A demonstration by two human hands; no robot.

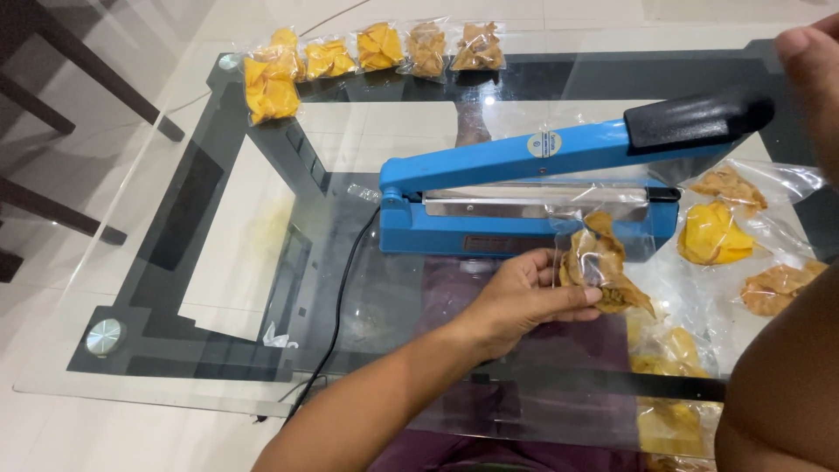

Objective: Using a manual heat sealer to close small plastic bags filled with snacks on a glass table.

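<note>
One snack bag [598, 262] pinched in left hand [524, 297]; sealer [533, 197] just beyond.

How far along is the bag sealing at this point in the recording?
Done: a row of filled snack bags lies along the table's far edge. In hand: the left hand holds a clear bag of chips with its top laid on the blue heat sealer, whose arm is raised; the right hand is near its black handle. Left: loose bags wait on the right.
</note>
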